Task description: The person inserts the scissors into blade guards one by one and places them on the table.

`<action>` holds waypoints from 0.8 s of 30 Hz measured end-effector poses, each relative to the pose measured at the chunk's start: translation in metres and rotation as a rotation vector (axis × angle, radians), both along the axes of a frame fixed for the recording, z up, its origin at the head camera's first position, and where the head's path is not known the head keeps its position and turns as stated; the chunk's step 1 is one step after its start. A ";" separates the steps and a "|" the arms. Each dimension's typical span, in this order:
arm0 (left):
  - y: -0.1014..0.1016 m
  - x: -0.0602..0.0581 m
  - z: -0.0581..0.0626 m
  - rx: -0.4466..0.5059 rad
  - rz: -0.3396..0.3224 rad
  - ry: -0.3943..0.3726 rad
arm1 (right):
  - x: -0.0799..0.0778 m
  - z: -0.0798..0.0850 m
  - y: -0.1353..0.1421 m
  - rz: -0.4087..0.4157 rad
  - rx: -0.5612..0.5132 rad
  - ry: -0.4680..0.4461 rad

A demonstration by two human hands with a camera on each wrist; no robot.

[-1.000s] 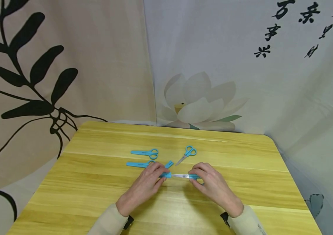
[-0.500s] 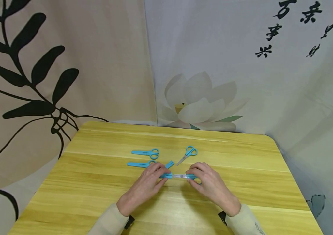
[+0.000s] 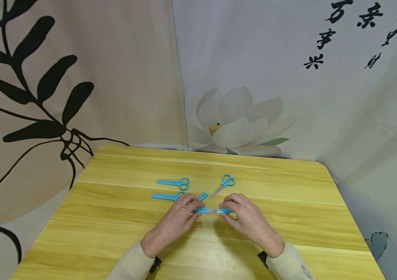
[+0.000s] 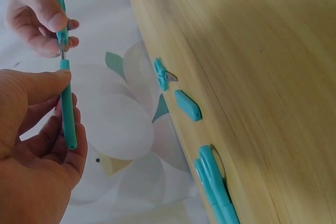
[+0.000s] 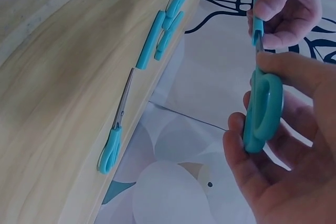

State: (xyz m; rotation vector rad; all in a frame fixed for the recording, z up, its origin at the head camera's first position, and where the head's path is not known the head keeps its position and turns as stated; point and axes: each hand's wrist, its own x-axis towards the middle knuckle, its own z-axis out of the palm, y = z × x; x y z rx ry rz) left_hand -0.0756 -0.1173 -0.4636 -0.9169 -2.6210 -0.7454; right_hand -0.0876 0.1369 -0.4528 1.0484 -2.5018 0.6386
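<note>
My left hand pinches a blue scissors sheath between thumb and fingers. Opposite it, my right hand grips the blue handles of a pair of scissors. The blades point left and lie partly inside the sheath, with a short bright length showing between the hands. Both are held above the table. Just behind the left hand lies a loose blue sheath, and beyond the right hand rests a bare pair of scissors, blades toward me.
Two sheathed pairs of scissors lie to the left on the wooden table: a farther pair and a nearer pair, whose handles the left hand partly covers. A printed curtain hangs behind the table.
My right hand has moved left with the scissors, so less blade shows outside the sheath. The left hand has stayed almost still; the scissors and sheath on the table have not moved.
</note>
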 end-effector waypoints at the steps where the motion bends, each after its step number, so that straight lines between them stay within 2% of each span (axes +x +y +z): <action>1: 0.000 0.000 0.000 0.002 -0.002 0.001 | 0.000 0.000 0.000 0.002 -0.001 0.001; 8: 0.001 0.000 0.001 -0.003 -0.019 0.027 | 0.000 -0.001 -0.003 0.008 0.003 0.016; 24: 0.003 -0.001 0.001 0.002 -0.028 0.022 | -0.001 -0.001 -0.009 0.041 -0.031 0.033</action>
